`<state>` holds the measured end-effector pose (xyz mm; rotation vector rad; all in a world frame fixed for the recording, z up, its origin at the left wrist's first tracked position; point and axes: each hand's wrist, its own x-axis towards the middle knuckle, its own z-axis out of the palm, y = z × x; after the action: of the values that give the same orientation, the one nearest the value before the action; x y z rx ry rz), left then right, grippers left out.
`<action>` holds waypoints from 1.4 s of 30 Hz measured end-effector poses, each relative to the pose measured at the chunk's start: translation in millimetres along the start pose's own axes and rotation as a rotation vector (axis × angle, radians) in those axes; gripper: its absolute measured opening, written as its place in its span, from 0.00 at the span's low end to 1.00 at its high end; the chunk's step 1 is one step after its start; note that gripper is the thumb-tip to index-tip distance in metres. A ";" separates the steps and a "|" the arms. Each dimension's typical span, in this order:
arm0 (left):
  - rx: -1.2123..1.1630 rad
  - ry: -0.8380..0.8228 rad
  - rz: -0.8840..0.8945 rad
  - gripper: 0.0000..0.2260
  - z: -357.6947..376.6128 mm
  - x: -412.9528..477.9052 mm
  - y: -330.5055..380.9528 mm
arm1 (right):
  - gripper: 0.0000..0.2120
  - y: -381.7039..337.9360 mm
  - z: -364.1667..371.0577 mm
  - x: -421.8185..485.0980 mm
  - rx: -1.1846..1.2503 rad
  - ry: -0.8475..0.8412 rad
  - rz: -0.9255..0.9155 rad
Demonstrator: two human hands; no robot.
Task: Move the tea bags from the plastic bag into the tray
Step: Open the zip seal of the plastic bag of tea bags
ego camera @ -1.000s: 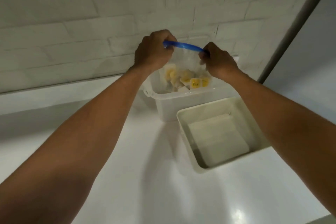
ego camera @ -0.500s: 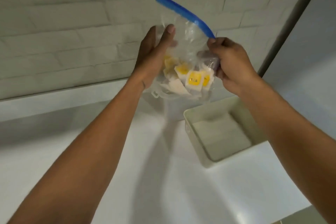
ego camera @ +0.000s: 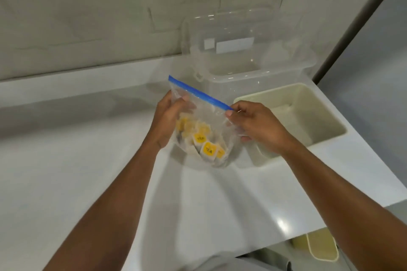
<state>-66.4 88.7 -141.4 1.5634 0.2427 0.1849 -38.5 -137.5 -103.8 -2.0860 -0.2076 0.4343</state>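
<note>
Here, blue-zipped plastic bag (ego camera: 206, 114) of yellow-tagged tea bags (ego camera: 201, 142), perhaps sealed, pinched by left hand (ego camera: 167, 120), right hand (ego camera: 257, 126).

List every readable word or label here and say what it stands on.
"TEA": on the yellow tags of two front tea bags inside the plastic bag.
Unreadable: the other yellow tags in the bag, too blurred.
Unreadable: the white stickers on the clear container, too blurred to show any print.

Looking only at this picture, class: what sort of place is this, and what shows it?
Probably a home kitchen: a white countertop against a brick-look wall, a clear storage box and cream tray on it, and tea bags in a plastic bag.
</note>
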 end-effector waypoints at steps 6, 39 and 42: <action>0.397 0.125 0.144 0.30 -8.9 -18.5 -15.0 | 0.12 18.1 6.7 -8.7 -0.407 -0.003 0.008; 1.235 -0.493 0.701 0.17 49.5 12.3 30.7 | 0.12 29.4 2.6 -13.6 -0.043 0.022 0.097; 1.208 -0.565 0.684 0.13 56.9 15.9 34.6 | 0.11 24.9 -2.7 -11.6 -0.010 -0.014 0.095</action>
<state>-34.5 38.2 -107.8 2.7696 -0.7918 0.1119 -48.8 -156.4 -121.1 -2.1088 -0.1189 0.5064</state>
